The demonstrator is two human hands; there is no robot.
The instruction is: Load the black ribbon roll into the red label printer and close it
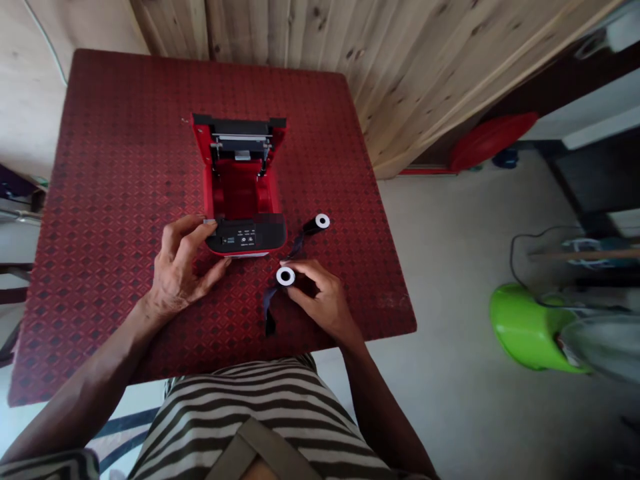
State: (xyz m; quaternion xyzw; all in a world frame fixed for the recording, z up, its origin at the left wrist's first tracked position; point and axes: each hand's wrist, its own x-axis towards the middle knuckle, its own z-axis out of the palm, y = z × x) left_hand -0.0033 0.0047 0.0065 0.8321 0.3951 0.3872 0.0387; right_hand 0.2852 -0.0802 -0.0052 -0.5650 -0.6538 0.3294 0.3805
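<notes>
A small red printer (241, 190) with its lid swung open stands on the dark red patterned table (115, 167). My left hand (183, 270) grips the printer's front left corner, fingers curled on the black control panel (245, 238). My right hand (320, 297) is closed on a black ribbon roll with a white core (285, 276). A strip of dark ribbon (296, 248) runs from it to a second roll (318, 223) lying on the table by the printer's right side. A loose ribbon tail (269, 313) hangs toward me.
The table's right edge (395, 267) borders a bare floor. A green plastic bin (530, 327) and a cable (530, 243) lie on the floor at right. A wooden plank wall (400, 60) rises behind. A red object (490, 140) rests at the wall's base.
</notes>
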